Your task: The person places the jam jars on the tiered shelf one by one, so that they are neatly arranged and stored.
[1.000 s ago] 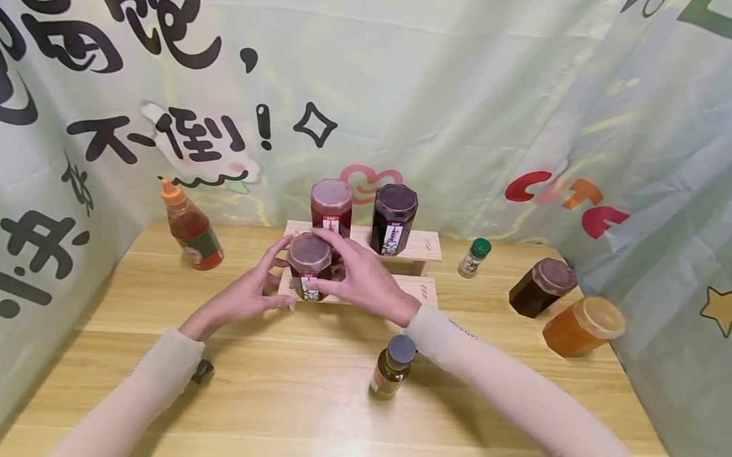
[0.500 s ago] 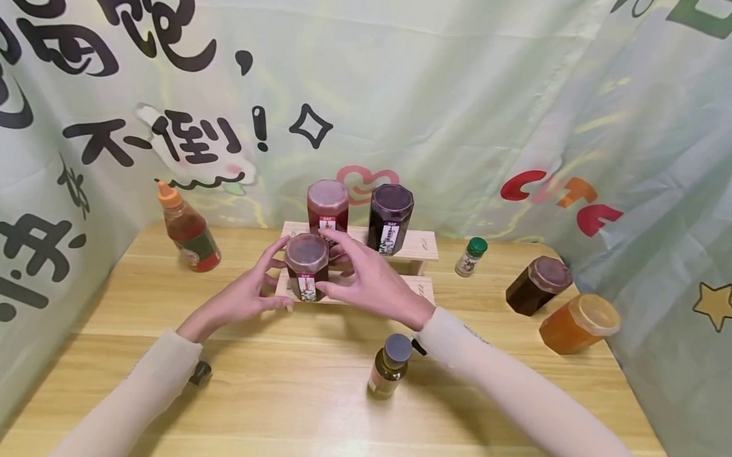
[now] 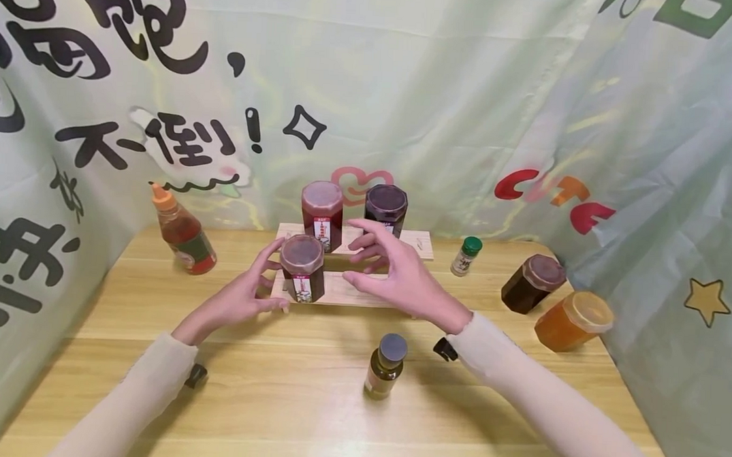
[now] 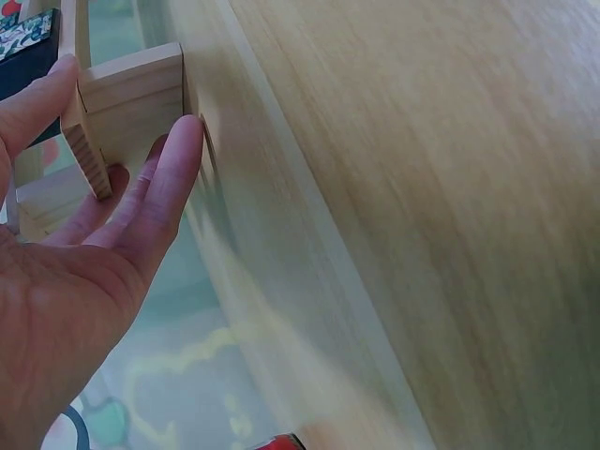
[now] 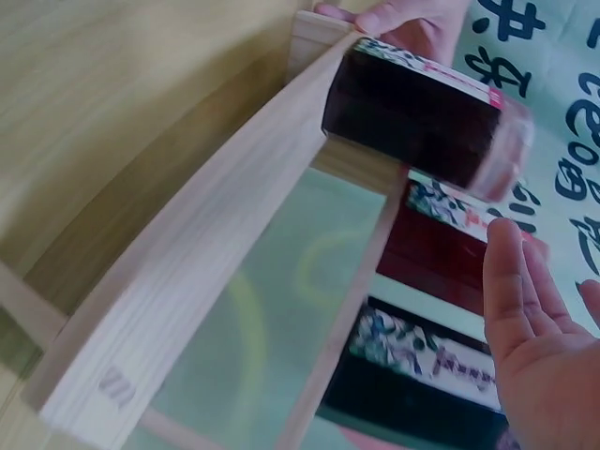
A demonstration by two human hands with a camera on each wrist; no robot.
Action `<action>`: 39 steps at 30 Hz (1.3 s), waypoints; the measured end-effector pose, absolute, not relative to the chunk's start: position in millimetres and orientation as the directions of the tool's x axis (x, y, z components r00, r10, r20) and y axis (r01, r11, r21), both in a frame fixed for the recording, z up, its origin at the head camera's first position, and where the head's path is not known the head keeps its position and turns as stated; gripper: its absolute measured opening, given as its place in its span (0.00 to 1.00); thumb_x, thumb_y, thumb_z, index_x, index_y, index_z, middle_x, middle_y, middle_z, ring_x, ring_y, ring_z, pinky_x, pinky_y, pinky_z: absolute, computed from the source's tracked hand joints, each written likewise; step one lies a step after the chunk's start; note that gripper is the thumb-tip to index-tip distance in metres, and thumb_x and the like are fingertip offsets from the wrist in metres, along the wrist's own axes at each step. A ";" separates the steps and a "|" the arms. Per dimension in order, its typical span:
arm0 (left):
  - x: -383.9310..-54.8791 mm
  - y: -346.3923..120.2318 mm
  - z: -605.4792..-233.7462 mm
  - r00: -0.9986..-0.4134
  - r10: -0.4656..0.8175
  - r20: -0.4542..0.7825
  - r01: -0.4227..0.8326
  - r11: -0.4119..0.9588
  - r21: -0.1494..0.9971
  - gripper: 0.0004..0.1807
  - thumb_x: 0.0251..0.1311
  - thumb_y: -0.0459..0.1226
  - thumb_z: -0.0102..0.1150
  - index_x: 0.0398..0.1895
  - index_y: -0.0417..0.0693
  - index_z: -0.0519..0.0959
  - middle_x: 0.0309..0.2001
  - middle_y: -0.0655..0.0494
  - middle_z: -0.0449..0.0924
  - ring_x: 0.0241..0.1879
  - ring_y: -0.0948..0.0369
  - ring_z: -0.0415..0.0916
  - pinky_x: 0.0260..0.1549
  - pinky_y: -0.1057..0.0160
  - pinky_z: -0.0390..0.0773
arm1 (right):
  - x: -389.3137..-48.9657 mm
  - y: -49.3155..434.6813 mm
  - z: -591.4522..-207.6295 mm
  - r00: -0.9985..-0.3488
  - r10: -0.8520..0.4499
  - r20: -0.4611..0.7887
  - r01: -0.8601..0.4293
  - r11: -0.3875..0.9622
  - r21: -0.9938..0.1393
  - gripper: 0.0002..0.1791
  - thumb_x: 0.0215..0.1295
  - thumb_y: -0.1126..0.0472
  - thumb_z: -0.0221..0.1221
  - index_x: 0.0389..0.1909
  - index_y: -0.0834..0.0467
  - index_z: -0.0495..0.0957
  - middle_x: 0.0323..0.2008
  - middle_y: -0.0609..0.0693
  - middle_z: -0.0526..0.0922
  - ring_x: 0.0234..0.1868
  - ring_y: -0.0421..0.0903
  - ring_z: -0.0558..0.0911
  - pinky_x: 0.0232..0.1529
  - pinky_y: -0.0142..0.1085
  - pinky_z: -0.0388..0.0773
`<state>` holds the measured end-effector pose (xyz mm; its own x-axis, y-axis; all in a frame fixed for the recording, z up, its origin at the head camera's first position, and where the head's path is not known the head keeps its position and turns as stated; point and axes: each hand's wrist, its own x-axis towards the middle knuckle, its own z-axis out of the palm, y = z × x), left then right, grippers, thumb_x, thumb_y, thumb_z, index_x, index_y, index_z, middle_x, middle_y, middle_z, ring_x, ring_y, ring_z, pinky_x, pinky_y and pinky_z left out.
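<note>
Where the lower shelf (image 3: 345,292) of the wooden rack (image 3: 335,295) ends at nine o'clock: dark jar (image 3: 303,267), upright, labelled. Left hand (image 3: 240,298), at the jar's eight o'clock: fingers parted, loosely bent about the rack's end, no hold evident. Right hand (image 3: 407,278), at its three o'clock: fingers spread, holding nothing. Red jar (image 3: 322,213), one o'clock, upper shelf (image 3: 422,244).

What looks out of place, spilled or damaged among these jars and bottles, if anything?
Nothing stands out. The front jar stands upright on the wooden shelf, the red jar and purple jar on its higher step. No spill or breakage shows.
</note>
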<state>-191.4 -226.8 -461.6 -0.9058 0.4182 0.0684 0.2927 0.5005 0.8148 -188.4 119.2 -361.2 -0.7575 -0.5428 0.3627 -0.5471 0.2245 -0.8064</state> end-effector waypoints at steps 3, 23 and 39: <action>-191.8 -227.1 -462.2 -0.905 0.421 0.063 0.290 0.502 0.815 0.66 0.66 0.36 0.79 0.91 0.72 0.37 0.74 0.30 0.66 0.58 0.34 0.80 0.52 0.33 0.84 | -184.7 130.9 -357.5 -0.768 -0.520 0.373 -0.546 0.227 -0.807 0.43 0.70 0.60 0.74 0.82 0.47 0.66 0.57 0.50 0.83 0.55 0.54 0.88 0.51 0.46 0.89; -192.3 -227.3 -461.2 -0.904 0.424 0.042 0.272 0.499 0.823 0.68 0.66 0.35 0.79 0.90 0.79 0.36 0.74 0.33 0.68 0.58 0.39 0.82 0.56 0.34 0.83 | -149.9 230.2 -353.6 -0.838 -0.297 0.457 -0.542 0.363 -0.758 0.35 0.74 0.70 0.68 0.77 0.49 0.72 0.54 0.49 0.87 0.51 0.46 0.87 0.52 0.32 0.85; -191.1 -227.7 -460.4 -0.907 0.420 0.038 0.272 0.513 0.814 0.67 0.67 0.36 0.78 0.90 0.77 0.36 0.75 0.32 0.67 0.59 0.35 0.80 0.55 0.31 0.82 | -119.8 324.9 -369.4 -0.859 -0.059 0.509 -0.495 0.354 -0.793 0.31 0.71 0.81 0.63 0.73 0.66 0.73 0.56 0.59 0.85 0.54 0.45 0.86 0.54 0.25 0.82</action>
